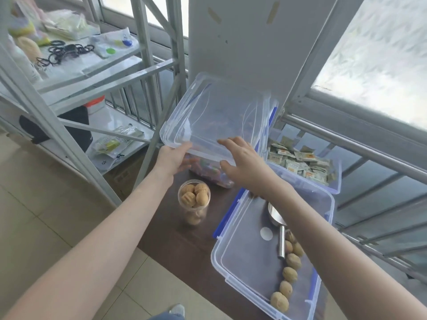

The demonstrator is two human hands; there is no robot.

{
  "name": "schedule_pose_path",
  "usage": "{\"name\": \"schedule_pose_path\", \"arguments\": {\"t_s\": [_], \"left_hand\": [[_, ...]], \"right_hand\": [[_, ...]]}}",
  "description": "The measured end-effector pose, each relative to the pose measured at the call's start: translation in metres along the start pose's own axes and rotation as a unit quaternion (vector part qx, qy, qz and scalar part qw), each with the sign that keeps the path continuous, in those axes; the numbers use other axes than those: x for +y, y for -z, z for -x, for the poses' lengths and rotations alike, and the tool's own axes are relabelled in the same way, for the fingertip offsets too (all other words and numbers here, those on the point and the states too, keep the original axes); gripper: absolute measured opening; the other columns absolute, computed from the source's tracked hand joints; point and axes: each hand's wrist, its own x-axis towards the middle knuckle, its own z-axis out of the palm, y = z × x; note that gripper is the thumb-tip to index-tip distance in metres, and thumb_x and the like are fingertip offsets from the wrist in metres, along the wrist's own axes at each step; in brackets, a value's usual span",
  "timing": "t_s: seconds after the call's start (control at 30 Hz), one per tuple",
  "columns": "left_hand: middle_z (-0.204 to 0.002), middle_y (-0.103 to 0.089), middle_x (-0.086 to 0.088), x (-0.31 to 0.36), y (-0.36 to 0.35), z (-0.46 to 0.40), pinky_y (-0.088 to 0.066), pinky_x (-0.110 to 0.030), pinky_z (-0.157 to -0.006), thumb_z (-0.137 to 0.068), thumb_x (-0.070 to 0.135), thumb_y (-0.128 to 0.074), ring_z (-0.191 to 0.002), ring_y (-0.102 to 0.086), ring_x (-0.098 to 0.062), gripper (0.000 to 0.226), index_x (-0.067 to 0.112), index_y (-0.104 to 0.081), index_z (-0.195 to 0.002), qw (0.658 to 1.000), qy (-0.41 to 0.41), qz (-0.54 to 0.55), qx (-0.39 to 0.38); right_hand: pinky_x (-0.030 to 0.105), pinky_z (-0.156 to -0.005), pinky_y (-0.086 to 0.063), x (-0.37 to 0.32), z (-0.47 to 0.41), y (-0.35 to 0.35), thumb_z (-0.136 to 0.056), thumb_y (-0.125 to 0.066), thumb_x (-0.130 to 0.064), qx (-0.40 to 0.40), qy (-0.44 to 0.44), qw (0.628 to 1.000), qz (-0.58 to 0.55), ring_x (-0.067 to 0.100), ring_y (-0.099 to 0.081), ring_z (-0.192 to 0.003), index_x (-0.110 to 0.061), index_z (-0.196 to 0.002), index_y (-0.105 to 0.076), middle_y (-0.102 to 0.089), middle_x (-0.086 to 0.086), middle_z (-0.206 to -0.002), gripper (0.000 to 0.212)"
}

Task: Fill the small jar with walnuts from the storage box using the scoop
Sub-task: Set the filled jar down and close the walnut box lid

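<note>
Starting on the left, our left hand (172, 159) grips the near left corner of a clear lid (215, 118), thumb on top, fingers underneath. It's thin plastic, so we'd guess light and a bit bendy, best held by the rim with both hands.

Just below sits the one small jar (194, 202) on the dark bench (175, 236), open and already full of walnuts to about the brim. We can count four on top, more blurry ones underneath. It looks smooth and tippy, so we'd hold it round the middle.

Our right hand (242, 162) holds the lid's near edge, fingers spread on top, thumb below.

Further right, one metal scoop (278, 229) lies in the storage box (231, 269). It looks stiff and slick, so grab the handle. Around eight loose walnuts (290, 274) line the box's right side, hard and rolly. Behind it sits another box of sachets (302, 162).
</note>
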Motion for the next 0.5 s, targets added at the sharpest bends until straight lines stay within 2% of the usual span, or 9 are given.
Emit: {"name": "schedule_pose_path", "arguments": {"t_s": [0.07,0.1,0.2,0.27,0.33,0.43,0.5], "left_hand": [[-0.107,-0.07,-0.013,0.004,-0.007,0.005,-0.058,-0.026,-0.067,-0.09,0.01,-0.054,-0.072,-0.069,-0.018,0.03,0.003,-0.063,-0.118,0.999,-0.014,0.039,-0.005],[-0.112,-0.069,-0.014,0.006,-0.01,0.008,-0.06,-0.028,-0.069,-0.089,0.007,-0.053,-0.077,-0.069,-0.021,0.032,0.001,-0.061,-0.12,0.998,-0.023,0.058,-0.007],[-0.118,-0.067,-0.014,0.017,-0.023,0.021,-0.058,-0.027,-0.063,-0.088,0.005,-0.051,-0.098,-0.068,-0.028,0.035,0.007,-0.054,-0.123,0.994,-0.07,0.085,0.0],[-0.119,-0.065,-0.013,0.029,-0.033,0.035,-0.057,-0.025,-0.064,-0.09,0.006,-0.05,-0.105,-0.066,-0.029,0.022,0.018,-0.051,-0.109,0.991,-0.112,0.077,-0.007],[-0.119,-0.064,-0.011,0.037,-0.043,0.047,-0.058,-0.024,-0.067,-0.092,0.007,-0.051,-0.106,-0.066,-0.025,0.024,0.028,-0.047,-0.102,0.987,-0.152,0.057,-0.016],[-0.118,-0.065,-0.004,0.042,-0.053,0.065,-0.059,-0.035,-0.08,-0.09,0.014,-0.057,-0.106,-0.067,-0.021,0.037,0.024,-0.047,-0.124,0.979,-0.2,0.027,-0.018],[-0.12,-0.066,0.005,0.044,-0.059,0.079,-0.058,-0.041,-0.086,-0.088,0.023,-0.062,-0.107,-0.066,-0.015,0.047,0.03,-0.046,-0.132,0.97,-0.243,-0.024,-0.017]], "right_hand": [[0.033,-0.104,-0.032,0.0,0.002,0.004,-0.097,-0.044,-0.024,-0.011,-0.019,0.999,-0.029,0.026,-0.042,-0.129,-0.017,-0.147,-0.033,-0.039,0.007,-0.144,0.051],[0.03,-0.1,-0.033,0.0,0.004,0.007,-0.099,-0.043,-0.026,-0.01,-0.03,0.998,-0.052,0.026,-0.045,-0.126,-0.018,-0.147,-0.032,-0.039,0.007,-0.144,0.05],[0.026,-0.092,-0.034,0.002,0.01,0.02,-0.1,-0.038,-0.033,0.009,-0.062,0.991,-0.121,0.021,-0.051,-0.12,-0.02,-0.148,-0.029,-0.037,0.004,-0.147,0.05],[0.029,-0.097,-0.036,0.005,0.013,0.029,-0.101,-0.036,-0.037,0.029,-0.072,0.986,-0.145,0.02,-0.049,-0.125,-0.023,-0.149,-0.027,-0.036,0.003,-0.149,0.051],[0.033,-0.105,-0.034,0.009,0.017,0.04,-0.101,-0.035,-0.039,0.045,-0.081,0.981,-0.171,0.021,-0.044,-0.132,-0.024,-0.149,-0.026,-0.034,0.003,-0.151,0.052],[0.031,-0.107,-0.031,0.015,0.024,0.057,-0.101,-0.034,-0.039,0.083,-0.095,0.963,-0.238,0.02,-0.043,-0.133,-0.023,-0.149,-0.027,-0.036,0.003,-0.151,0.051],[0.038,-0.111,-0.033,0.021,0.03,0.068,-0.1,-0.035,-0.042,0.105,-0.099,0.945,-0.294,0.021,-0.042,-0.135,-0.025,-0.149,-0.027,-0.037,0.003,-0.151,0.052]]}}
